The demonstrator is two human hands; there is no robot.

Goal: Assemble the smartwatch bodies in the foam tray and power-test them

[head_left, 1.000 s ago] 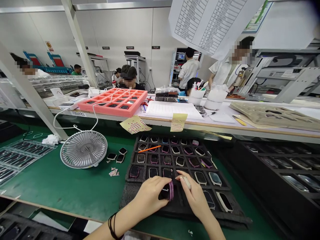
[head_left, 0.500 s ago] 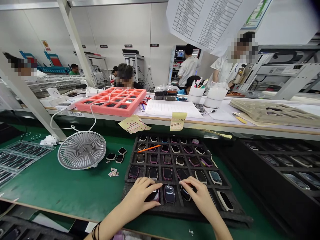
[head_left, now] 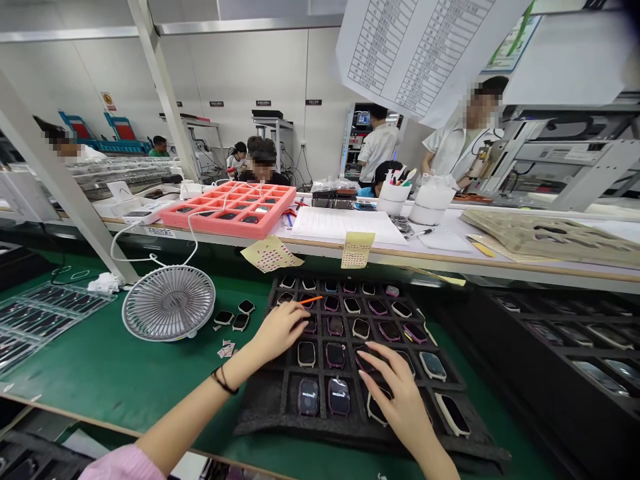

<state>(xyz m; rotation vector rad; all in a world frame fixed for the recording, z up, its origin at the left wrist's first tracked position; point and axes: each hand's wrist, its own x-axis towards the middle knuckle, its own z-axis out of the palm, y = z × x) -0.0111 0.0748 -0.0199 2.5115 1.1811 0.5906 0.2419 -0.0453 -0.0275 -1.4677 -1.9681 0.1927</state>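
Note:
A black foam tray [head_left: 265,398] holds rows of watch bodies with dark screens. My left hand [head_left: 281,329] is over the tray's left columns, fingers bent near a purple-rimmed watch and an orange stick [head_left: 311,300]; whether it grips anything is hidden. My right hand [head_left: 393,387] hovers over the tray's centre-right with fingers apart, partly covering a pale-rimmed watch [head_left: 376,408]. In the front row, two watches, a left one [head_left: 309,396] and one beside it [head_left: 339,396], show white text on their screens.
Left of the tray are a grey fan [head_left: 169,303], loose watches [head_left: 241,323] and paper scraps [head_left: 227,349]. A shelf behind bears a red foam tray [head_left: 270,223] and papers. Another black tray [head_left: 505,360] stands at right. Several people are beyond the shelf.
My left hand has moved up and away from the front-row watch to the upper left of the tray. My right hand's fingers have spread apart. The view has tilted slightly upward.

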